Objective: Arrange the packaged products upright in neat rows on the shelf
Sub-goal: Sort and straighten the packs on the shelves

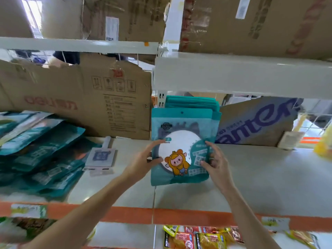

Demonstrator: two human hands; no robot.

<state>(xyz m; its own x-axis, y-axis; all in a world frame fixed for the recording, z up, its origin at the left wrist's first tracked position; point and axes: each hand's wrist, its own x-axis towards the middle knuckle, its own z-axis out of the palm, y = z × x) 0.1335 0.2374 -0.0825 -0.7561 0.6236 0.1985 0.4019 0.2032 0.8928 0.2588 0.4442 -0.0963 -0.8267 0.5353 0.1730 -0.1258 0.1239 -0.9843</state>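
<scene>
Gripping one teal packet (181,130) (upright): left hand (143,161), right hand (216,163).

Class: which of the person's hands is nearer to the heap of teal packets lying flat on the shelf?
Left. The left hand grips the upright teal packet's left edge, on the heap's side; the right hand grips its far edge.

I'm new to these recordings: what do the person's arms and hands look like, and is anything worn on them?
Two bare forearms reach in from the bottom edge. No sleeves, gloves, watch or rings show on the left hand or the right hand. The picture is a little blurred, so small details could be missed.
</scene>
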